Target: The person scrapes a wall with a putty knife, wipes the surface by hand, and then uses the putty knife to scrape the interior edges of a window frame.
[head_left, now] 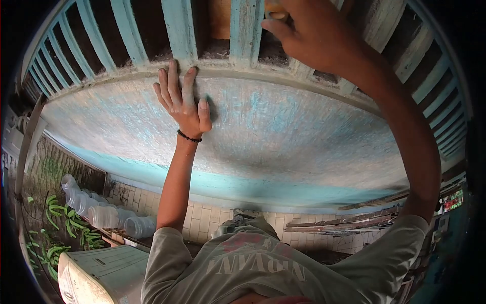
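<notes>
Turquoise paint, badly worn, is seen on the upright slats [179,35] which are lined along the top, with dark gaps between them. Below the slats, a narrow ledge [304,83] is followed by a broad wall panel [283,121], and under it a brighter turquoise band [228,185] is seen. Pale tiles [202,215] are laid farther down, and long wooden strips [334,225] are rested there at the right. At the left, clear plastic containers [104,217] are gathered near green leaves [71,223], and a pale box [106,273] is placed nearer.

The panel's surface is rough and greyish, streaked with blue, as if unevenly coated. Against its upper part the left hand [183,104] is laid, its fingers spread and their tips reaching the ledge (a dark beaded bracelet [189,136] is worn on the wrist). By the right hand [314,38], raised in front of the slats, a small yellowish object [276,10] is held at the top edge of the view; the fingers are curled around it, but its full shape cannot be told.

On the grey shirt [243,278], the word NIRVANA can be read, below a faded reddish print.
</notes>
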`<state>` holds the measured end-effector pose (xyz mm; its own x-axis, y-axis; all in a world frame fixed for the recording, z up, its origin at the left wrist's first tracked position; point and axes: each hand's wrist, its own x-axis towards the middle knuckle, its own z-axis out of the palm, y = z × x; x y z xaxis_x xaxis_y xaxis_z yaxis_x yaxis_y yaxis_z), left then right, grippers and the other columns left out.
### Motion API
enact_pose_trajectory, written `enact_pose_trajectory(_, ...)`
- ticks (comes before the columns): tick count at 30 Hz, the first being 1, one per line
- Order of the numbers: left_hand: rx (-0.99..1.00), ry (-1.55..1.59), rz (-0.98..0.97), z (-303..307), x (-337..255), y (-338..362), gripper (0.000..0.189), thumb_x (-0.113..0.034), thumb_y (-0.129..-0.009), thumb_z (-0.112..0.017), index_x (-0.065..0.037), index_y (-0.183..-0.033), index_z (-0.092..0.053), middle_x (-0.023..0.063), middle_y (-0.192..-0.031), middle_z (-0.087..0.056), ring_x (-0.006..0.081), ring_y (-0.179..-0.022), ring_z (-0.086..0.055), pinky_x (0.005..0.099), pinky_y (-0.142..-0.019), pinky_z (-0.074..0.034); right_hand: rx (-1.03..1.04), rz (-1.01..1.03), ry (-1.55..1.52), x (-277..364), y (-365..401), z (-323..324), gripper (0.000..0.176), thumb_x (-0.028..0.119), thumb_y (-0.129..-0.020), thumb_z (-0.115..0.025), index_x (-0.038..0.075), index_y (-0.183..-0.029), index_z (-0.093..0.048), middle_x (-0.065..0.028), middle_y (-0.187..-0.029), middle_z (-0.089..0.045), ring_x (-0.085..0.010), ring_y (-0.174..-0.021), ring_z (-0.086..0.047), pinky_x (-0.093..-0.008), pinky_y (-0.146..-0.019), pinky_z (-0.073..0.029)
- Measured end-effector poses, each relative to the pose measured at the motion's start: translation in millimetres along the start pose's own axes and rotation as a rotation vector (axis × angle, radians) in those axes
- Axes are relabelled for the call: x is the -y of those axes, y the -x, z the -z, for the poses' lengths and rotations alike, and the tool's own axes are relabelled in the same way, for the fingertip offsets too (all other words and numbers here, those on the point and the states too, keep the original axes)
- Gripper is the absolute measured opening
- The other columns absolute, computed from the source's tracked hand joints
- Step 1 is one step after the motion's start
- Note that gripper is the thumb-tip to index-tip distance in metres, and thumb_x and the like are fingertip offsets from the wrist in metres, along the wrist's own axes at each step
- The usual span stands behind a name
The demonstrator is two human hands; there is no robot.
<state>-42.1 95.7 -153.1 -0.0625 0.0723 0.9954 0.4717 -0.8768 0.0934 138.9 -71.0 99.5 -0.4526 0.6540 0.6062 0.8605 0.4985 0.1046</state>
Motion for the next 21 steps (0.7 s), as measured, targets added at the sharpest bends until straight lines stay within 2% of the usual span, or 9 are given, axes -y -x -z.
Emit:
enact_pose_trajectory(5, 0.006, -0.002, 0.002, 1, -1, -1, 0.067, -0.051, -0.102, -0.033, -0.010, -0.146, -0.064, 0.0226, -0.163, -0.046, 0.0436, -0.157, -0.030, 0.0622, -0.127, -0.014, 0.180, -0.165, -0.113, 25, 4, 18, 0.026, -0.001, -0.097, -0.063, 0.005, -0.092, -0.038, -0.0096, -0.062, -0.044, -0.0189, -0.046, -0.046, -0.0399, -0.046, -0.032)
enact_pose_trajectory(9, 0.001, -0.004, 0.006, 0, -1, 0, 0.067, -0.052, -0.102, -0.033, -0.011, -0.146, -0.064, 0.0219, -0.163, -0.047, 0.0430, -0.157, -0.030, 0.0618, -0.127, -0.014, 0.158, -0.111, 0.043, 54, 13, 37, 0.023, 0.000, -0.099, -0.062, 0.005, -0.095, -0.040, -0.0076, -0.062, -0.042, -0.0153, -0.046, -0.046, -0.0366, -0.045, -0.033)
enact_pose_trajectory(12, -0.005, 0.015, 0.008, 0, -1, 0, 0.066, -0.050, -0.102, -0.034, -0.011, -0.144, -0.065, 0.0225, -0.162, -0.047, 0.0436, -0.157, -0.030, 0.0606, -0.128, -0.011, 0.060, -0.093, 0.118, 66, 11, 45, 0.022, 0.000, -0.098, -0.063, 0.004, -0.096, -0.041, -0.0079, -0.062, -0.043, -0.0146, -0.048, -0.047, -0.0360, -0.046, -0.034)
enact_pose_trajectory(17, 0.001, 0.030, 0.015, 0, -2, -1, 0.066, -0.050, -0.102, -0.034, -0.010, -0.144, -0.066, 0.0232, -0.163, -0.046, 0.0440, -0.157, -0.030, 0.0599, -0.128, -0.009, 0.036, -0.133, 0.010, 18, 6, 16, 0.023, -0.002, -0.096, -0.063, 0.005, -0.094, -0.040, -0.0096, -0.062, -0.045, -0.0187, -0.051, -0.051, -0.0393, -0.049, -0.038)
enact_pose_trajectory(18, 0.002, 0.032, 0.017, 0, -2, -1, 0.066, -0.050, -0.102, -0.034, -0.010, -0.144, -0.066, 0.0233, -0.163, -0.046, 0.0441, -0.157, -0.030, 0.0599, -0.128, -0.009, 0.066, -0.134, 0.016, 16, 6, 10, 0.024, -0.003, -0.096, -0.062, 0.005, -0.094, -0.040, -0.0099, -0.062, -0.045, -0.0194, -0.051, -0.052, -0.0399, -0.049, -0.038)
enact_pose_trajectory(19, 0.003, 0.033, 0.018, 1, -3, -1, 0.066, -0.050, -0.102, -0.034, -0.010, -0.144, -0.066, 0.0233, -0.163, -0.046, 0.0441, -0.157, -0.030, 0.0599, -0.128, -0.009, 0.007, -0.035, -0.023, 19, 8, 8, 0.024, -0.003, -0.096, -0.061, 0.005, -0.092, -0.039, -0.0106, -0.060, -0.046, -0.0189, -0.049, -0.051, -0.0393, -0.047, -0.037)
enact_pose_trajectory(21, 0.005, 0.014, 0.009, 1, -3, -1, 0.066, -0.051, -0.103, -0.034, -0.010, -0.145, -0.064, 0.0223, -0.163, -0.047, 0.0437, -0.157, -0.030, 0.0612, -0.127, -0.012, 0.108, -0.123, -0.088, 33, 10, 17, 0.024, -0.003, -0.096, -0.061, 0.005, -0.092, -0.038, -0.0106, -0.060, -0.046, -0.0181, -0.048, -0.050, -0.0383, -0.046, -0.036)
